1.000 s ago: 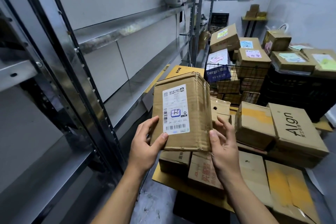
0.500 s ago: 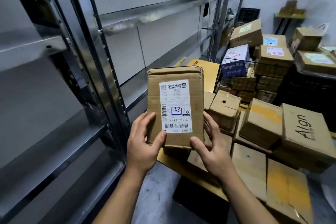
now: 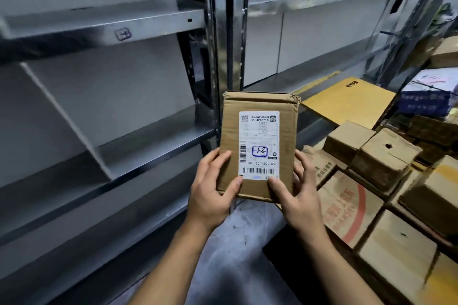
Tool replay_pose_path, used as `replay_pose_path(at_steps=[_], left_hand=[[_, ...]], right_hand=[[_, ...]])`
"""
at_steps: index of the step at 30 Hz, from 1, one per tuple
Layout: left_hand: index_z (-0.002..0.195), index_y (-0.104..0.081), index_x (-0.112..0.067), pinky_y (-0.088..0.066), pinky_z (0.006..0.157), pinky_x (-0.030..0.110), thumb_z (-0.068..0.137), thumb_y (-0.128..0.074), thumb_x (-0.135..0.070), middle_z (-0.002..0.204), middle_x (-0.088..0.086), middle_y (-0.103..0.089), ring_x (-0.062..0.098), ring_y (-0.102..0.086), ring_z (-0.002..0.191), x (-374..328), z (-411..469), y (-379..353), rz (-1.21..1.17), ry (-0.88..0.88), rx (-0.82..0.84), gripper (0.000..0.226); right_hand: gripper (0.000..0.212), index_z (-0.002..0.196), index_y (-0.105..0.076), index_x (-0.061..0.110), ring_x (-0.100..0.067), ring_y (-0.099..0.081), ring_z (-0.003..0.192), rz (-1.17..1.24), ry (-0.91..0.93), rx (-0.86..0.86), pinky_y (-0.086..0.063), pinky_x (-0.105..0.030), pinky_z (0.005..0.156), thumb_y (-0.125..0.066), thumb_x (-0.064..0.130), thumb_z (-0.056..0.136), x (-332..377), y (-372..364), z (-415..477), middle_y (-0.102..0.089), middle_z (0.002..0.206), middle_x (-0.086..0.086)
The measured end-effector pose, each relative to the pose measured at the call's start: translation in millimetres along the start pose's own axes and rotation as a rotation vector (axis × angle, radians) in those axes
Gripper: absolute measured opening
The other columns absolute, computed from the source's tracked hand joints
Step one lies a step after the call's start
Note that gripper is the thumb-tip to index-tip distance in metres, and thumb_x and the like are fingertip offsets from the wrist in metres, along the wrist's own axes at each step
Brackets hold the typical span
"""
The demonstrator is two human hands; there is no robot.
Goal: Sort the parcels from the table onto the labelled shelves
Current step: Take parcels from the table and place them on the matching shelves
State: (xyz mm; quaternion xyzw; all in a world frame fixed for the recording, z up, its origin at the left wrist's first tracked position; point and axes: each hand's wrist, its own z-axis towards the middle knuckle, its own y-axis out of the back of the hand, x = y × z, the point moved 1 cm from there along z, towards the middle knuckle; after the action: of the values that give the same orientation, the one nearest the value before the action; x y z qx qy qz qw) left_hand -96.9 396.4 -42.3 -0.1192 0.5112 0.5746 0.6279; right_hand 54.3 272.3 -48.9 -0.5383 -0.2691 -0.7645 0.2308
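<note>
Flat brown cardboard parcel [image 3: 285, 131] with a white shipping label [image 3: 259, 136] is up in the air, upright, with its lower end in both grips. Left hand [image 3: 210, 195] is clamped on the lower left edge, thumb flat on the front by the label corner, fingers round the side. Right hand [image 3: 298, 195] mirrors it on the lower right edge, thumb on the front. Both bare forearms rise from below, the parcel between the hands. The label carries a blue boxed handwritten mark. Left of the grips is a grey metal shelf rack [image 3: 148, 146] with a slanted divider; a blue boxed mark [image 3: 122, 33] sits on its upper shelf edge. A steel upright post [image 3: 220, 32] stands behind the parcel. Right of the grips, lower, is a pile of brown cardboard boxes [image 3: 386, 156].
</note>
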Motion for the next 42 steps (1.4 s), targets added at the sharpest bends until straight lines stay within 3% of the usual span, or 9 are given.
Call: replay_pose_path(at_steps=[5, 11, 15, 19, 22, 29, 32, 36, 42], left_hand=[[0.137, -0.047, -0.033, -0.035, 0.106, 0.016, 0.082, -0.062, -0.046, 0.144, -0.012, -0.041, 0.002, -0.041, 0.131, 14, -17, 57, 0.046, 0.041, -0.019, 0.059], [0.137, -0.050, -0.022, -0.028, 0.103, 0.006, 0.087, -0.060, -0.035, 0.137, -0.008, -0.048, 0.001, -0.043, 0.125, 19, -62, 139, 0.161, 0.141, -0.154, 0.052], [0.133, -0.054, -0.020, -0.039, 0.102, 0.026, 0.086, -0.057, -0.038, 0.128, -0.005, -0.056, 0.011, -0.051, 0.118, 36, -113, 220, 0.362, 0.271, -0.226, 0.050], [0.137, -0.047, -0.026, -0.040, 0.102, 0.037, 0.089, -0.049, -0.047, 0.133, -0.004, -0.053, 0.020, -0.047, 0.122, 51, -178, 307, 0.655, 0.447, -0.131, 0.052], [0.142, -0.040, -0.028, -0.034, 0.105, 0.036, 0.094, -0.047, -0.046, 0.140, -0.003, -0.047, 0.021, -0.042, 0.126, 55, -228, 366, 0.860, 0.561, -0.046, 0.051], [0.143, -0.036, -0.028, -0.035, 0.104, 0.040, 0.095, -0.045, -0.046, 0.141, -0.001, -0.045, 0.022, -0.042, 0.126, 45, -326, 469, 1.064, 0.741, -0.001, 0.052], [0.142, -0.037, -0.027, -0.035, 0.102, 0.040, 0.094, -0.046, -0.047, 0.139, -0.001, -0.046, 0.023, -0.043, 0.124, 39, -358, 500, 1.101, 0.796, -0.042, 0.053], [0.141, -0.038, -0.027, -0.036, 0.099, 0.040, 0.093, -0.047, -0.048, 0.137, 0.000, -0.048, 0.025, -0.044, 0.122, 37, -398, 530, 1.116, 0.885, -0.111, 0.053], [0.139, -0.043, -0.030, -0.038, 0.101, 0.039, 0.092, -0.051, -0.046, 0.135, -0.002, -0.051, 0.024, -0.047, 0.122, 41, -448, 583, 1.001, 0.959, -0.266, 0.050]], right_hand=[[0.072, 0.136, -0.039, 0.051, -0.011, -0.060, 0.122, 0.133, -0.046, 0.100, -0.050, -0.049, 0.103, -0.077, 0.045, 0.075, 8, -47, -8, -0.062, 0.130, 0.005], [0.065, 0.127, -0.041, 0.061, -0.014, -0.062, 0.119, 0.223, -0.069, 0.228, -0.051, -0.052, 0.101, -0.077, 0.035, 0.080, 29, -112, -42, -0.064, 0.126, 0.006], [0.064, 0.126, -0.044, 0.059, -0.013, -0.060, 0.122, 0.293, -0.086, 0.315, -0.049, -0.051, 0.104, -0.077, 0.040, 0.075, 50, -170, -82, -0.061, 0.127, 0.010], [0.064, 0.128, -0.042, 0.055, -0.014, -0.062, 0.119, 0.332, -0.090, 0.429, -0.048, -0.052, 0.104, -0.078, 0.027, 0.084, 72, -232, -134, -0.061, 0.129, 0.005], [0.063, 0.135, -0.037, 0.044, -0.012, -0.063, 0.116, 0.371, -0.093, 0.518, -0.050, -0.053, 0.102, -0.071, 0.014, 0.091, 87, -274, -176, -0.061, 0.128, 0.006], [0.065, 0.139, -0.038, 0.046, -0.016, -0.061, 0.121, 0.411, -0.108, 0.700, -0.051, -0.055, 0.099, -0.075, 0.027, 0.089, 119, -351, -269, -0.060, 0.132, 0.005], [0.069, 0.139, -0.037, 0.050, -0.019, -0.060, 0.122, 0.426, -0.113, 0.792, -0.053, -0.054, 0.097, -0.077, 0.039, 0.083, 134, -377, -303, -0.060, 0.134, 0.005], [0.069, 0.139, -0.036, 0.052, -0.021, -0.059, 0.124, 0.430, -0.106, 0.895, -0.054, -0.054, 0.096, -0.077, 0.039, 0.085, 149, -409, -340, -0.058, 0.136, 0.004], [0.076, 0.138, -0.037, 0.051, -0.019, -0.056, 0.127, 0.455, -0.064, 1.029, -0.052, -0.054, 0.098, -0.077, 0.054, 0.074, 178, -475, -385, -0.056, 0.139, 0.004]])
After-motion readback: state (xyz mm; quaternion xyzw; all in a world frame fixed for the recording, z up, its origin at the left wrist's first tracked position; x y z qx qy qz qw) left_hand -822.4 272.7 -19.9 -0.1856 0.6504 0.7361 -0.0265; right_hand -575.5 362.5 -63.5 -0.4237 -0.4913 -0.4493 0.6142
